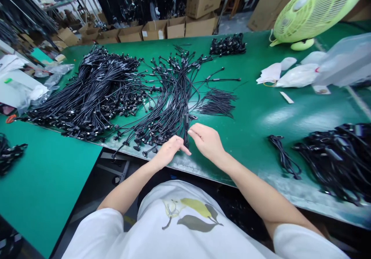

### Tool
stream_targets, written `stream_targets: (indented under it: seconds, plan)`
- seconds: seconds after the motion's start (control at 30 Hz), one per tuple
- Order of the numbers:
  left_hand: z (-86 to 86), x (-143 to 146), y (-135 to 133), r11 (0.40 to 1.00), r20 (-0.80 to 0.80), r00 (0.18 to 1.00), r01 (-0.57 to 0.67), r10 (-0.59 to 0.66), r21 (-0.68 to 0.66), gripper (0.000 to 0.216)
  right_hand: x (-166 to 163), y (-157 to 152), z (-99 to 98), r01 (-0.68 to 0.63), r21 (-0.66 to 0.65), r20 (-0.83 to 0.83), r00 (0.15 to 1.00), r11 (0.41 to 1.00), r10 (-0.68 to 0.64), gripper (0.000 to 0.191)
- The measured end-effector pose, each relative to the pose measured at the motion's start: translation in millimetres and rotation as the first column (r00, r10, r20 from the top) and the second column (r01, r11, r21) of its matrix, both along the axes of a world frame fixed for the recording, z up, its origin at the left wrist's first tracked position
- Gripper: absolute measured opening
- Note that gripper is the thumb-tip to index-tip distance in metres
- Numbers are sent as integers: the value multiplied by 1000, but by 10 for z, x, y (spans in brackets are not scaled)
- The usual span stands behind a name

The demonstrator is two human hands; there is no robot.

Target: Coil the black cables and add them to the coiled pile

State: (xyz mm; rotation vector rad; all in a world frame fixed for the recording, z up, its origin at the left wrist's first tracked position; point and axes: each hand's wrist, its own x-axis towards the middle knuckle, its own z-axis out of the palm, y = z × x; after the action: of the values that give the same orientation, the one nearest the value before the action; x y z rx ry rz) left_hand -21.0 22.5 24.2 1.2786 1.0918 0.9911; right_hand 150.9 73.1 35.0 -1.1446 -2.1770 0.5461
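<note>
My left hand [171,150] is closed around the lower part of a folded black cable [186,124], its index finger pointing right. Beside it, my right hand [206,141] has its fingers pinched together against the cable's right side; what lies between the fingertips is too small to make out. The cable stands between both hands near the table's front edge. Just behind it spreads a loose pile of black cables [176,89] with small plugs. To the right of that pile lies a bunch of thin black ties [218,102].
A larger cable heap [95,85] covers the left. On the right lie one folded cable [285,156] and a stack of bundled cables [339,158]. More bundles [228,44] sit at the back. A green fan [315,11] and plastic bags [301,73] occupy the far right.
</note>
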Motion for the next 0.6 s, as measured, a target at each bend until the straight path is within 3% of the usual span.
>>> stream_targets:
  seconds: [0.07,0.13,0.23,0.33,0.4,0.5,0.6]
  plan:
    - [-79,37,23,988,118,992,-32,50,-148,71,-19,-113,54,-61,99,46,997,993,57,29]
    - [-81,26,66,965,242,960,-79,142,-250,78,-54,-216,57,-163,117,101,983,980,151,27]
    - [34,-48,65,988,246,963,-82,113,-133,70,-64,-246,-24,-215,12,119,970,977,212,28]
    - [84,-50,-35,1000,61,998,-2,1,26,48,-23,-160,-94,-143,-92,49,988,985,148,31]
    - [26,8,-102,993,-4,996,-93,94,71,28,-3,-122,-92,-94,-106,-7,996,990,94,28]
    - [-98,102,-137,967,97,964,-253,249,33,45,-5,-146,-53,-94,-154,-123,990,984,76,26]
    - [-139,160,-122,987,153,975,-154,158,-39,45,-35,-204,-71,-178,-358,-356,934,917,42,28]
